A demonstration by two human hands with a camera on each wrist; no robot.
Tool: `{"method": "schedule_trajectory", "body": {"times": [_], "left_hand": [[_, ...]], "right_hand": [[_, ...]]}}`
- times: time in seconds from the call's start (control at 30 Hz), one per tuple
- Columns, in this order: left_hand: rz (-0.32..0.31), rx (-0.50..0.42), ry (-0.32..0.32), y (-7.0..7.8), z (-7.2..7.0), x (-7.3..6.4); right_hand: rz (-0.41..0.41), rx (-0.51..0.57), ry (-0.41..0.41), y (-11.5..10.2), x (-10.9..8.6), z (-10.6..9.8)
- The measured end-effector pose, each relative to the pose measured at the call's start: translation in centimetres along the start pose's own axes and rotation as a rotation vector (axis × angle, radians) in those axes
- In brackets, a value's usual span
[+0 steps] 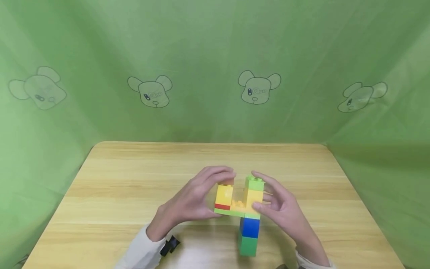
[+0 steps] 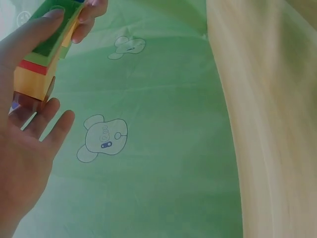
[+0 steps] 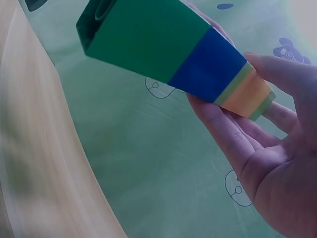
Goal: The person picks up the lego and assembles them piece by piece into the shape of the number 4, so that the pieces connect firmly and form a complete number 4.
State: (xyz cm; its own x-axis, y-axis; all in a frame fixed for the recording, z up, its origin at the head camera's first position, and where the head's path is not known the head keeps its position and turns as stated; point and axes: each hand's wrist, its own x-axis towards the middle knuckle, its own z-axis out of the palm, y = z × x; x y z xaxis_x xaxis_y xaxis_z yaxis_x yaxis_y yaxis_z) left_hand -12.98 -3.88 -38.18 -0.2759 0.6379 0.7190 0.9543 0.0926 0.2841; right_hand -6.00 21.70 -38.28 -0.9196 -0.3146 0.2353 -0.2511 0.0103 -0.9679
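Note:
Both hands hold one built-up structure of toy building blocks above the table. My left hand [image 1: 193, 196] grips its left end, fingers over the orange-brown block on top and thumb pressed under the light-green plate [image 2: 44, 42]. On that side a yellow block [image 1: 224, 194] sits over a thin red layer [image 1: 222, 206]. My right hand [image 1: 283, 205] grips the right column at its yellow block [image 3: 247, 91], thumb on one side and fingers on the other. A light-green studded block [image 1: 254, 184] tops this column. Below hang a blue block [image 1: 250, 228] and a green block [image 3: 148, 39].
The wooden table [image 1: 134, 164] spreads under the hands. A green curtain with bear-head drawings [image 1: 208, 56] surrounds its back and sides. A small black object [image 1: 170, 245] shows beside the left sleeve [image 1: 141, 250].

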Motion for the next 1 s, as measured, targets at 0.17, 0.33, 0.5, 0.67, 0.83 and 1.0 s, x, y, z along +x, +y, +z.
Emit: {"method": "schedule_trajectory", "body": {"times": [0.17,0.33,0.5,0.67,0.83,1.0], "left_hand": [[-0.004,-0.034,0.003,0.3,-0.1,-0.1],[-0.003,-0.04,0.024,0.4,-0.3,-0.1],[0.006,-0.038,0.064,0.6,-0.6,-0.1],[-0.017,-0.022,0.077,0.5,-0.8,-0.3],[-0.01,0.028,0.099,0.6,-1.0,-0.2],[0.121,0.12,0.212,1.6,-2.2,0.7]], "right_hand": [[0.008,0.016,-0.021,-0.2,0.0,0.2],[0.011,0.013,-0.018,-0.5,-0.1,0.4],[-0.001,-0.012,-0.025,-1.1,0.0,0.9],[-0.064,-0.233,-0.062,-1.8,0.2,1.6],[-0.09,-0.462,-0.016,-2.6,0.2,2.4],[-0.22,-0.613,0.052,-4.1,0.0,2.8]]}}
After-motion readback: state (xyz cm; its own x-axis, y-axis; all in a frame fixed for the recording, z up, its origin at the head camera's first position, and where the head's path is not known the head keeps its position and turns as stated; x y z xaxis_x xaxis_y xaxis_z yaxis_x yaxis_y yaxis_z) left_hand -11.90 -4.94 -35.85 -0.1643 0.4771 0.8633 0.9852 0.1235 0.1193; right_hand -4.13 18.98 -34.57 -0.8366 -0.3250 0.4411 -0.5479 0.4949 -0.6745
